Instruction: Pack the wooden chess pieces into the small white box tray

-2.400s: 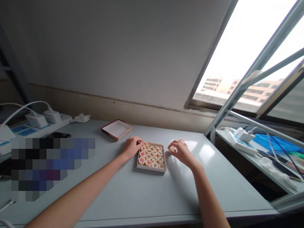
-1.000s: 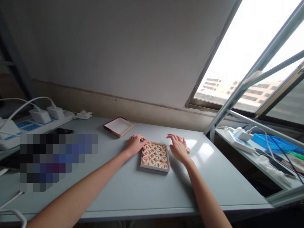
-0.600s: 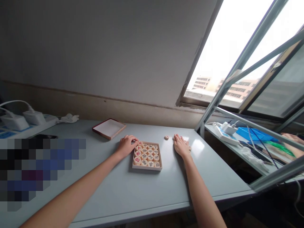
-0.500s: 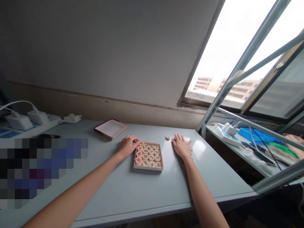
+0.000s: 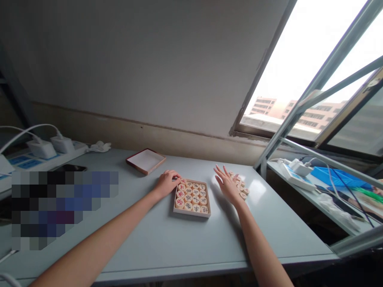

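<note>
A shallow square box [image 5: 192,213] of round wooden chess pieces lies on the grey table [image 5: 167,243]. My left hand [image 5: 168,182] rests curled on the box's far left corner, its fingertips touching a piece there. My right hand [image 5: 226,184] is lifted just right of the box, fingers stretched out and apart, holding nothing. Several loose pieces [image 5: 241,186] lie on the table right behind that hand.
The box's red-edged lid [image 5: 145,161] lies upside down at the back left. A power strip with white chargers [image 5: 48,147] and a dark phone [image 5: 71,168] are at far left. A side shelf [image 5: 317,183] with cables and a blue tray stands right, under an open window.
My right hand has lifted off the table and spread its fingers, uncovering several loose pieces beside it. The left hand has stayed on the box corner.
</note>
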### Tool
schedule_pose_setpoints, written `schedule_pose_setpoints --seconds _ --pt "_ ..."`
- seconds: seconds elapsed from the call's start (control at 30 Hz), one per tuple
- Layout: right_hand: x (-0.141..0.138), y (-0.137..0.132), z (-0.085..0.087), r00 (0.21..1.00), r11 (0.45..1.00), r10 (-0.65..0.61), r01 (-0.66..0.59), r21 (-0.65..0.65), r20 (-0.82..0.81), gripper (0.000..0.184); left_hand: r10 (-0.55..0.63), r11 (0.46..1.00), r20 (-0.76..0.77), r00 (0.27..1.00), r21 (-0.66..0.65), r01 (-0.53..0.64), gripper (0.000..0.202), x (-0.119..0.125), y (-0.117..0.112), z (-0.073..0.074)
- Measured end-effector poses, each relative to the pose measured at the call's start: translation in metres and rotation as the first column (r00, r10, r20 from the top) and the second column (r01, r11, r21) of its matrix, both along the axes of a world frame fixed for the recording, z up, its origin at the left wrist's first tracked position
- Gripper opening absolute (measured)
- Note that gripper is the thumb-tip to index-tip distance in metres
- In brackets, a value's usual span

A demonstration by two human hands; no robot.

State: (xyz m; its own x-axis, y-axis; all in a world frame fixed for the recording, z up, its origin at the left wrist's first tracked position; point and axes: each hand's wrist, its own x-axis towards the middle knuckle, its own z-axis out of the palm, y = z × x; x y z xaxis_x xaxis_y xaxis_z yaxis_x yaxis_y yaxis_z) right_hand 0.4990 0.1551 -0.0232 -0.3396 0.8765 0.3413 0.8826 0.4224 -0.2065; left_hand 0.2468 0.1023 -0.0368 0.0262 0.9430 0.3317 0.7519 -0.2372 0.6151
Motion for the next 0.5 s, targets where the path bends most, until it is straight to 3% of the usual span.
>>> schedule_pose_setpoints --seconds 0.07,0.13,0.2,0.3,0.5 --pt "-0.027 -0.009 0.007 0.967 0.97 0.242 -0.242 0.017 -0.08 0.035 -0.012 1.0 0.016 1.0 -0.005 0.012 0.019 0.0 0.0 0.0" --pt "-0.055 -0.02 0.014 0.882 0.884 0.463 -0.466 -0.021 -0.086 0.035 -0.01 1.0 0.013 1.0 0.002 0.01 0.018 0.0 0.0 -0.001" --pt "-0.077 -0.028 0.019 0.822 0.822 0.568 -0.569 -0.028 -0.045 0.033 0.001 1.0 -0.001 1.0 0.005 -0.001 0.018 0.0 0.0 -0.001" --pt "-0.09 -0.034 0.019 0.823 0.823 0.567 -0.567 0.005 -0.037 0.027 0.005 1.0 -0.006 1.0 -0.02 -0.006 0.018 0.001 0.0 0.001" --pt "-0.079 -0.031 0.02 0.858 0.869 0.492 -0.494 0.024 -0.146 0.015 -0.025 0.999 0.008 1.0 -0.041 0.025 0.02 0.002 -0.001 0.003"
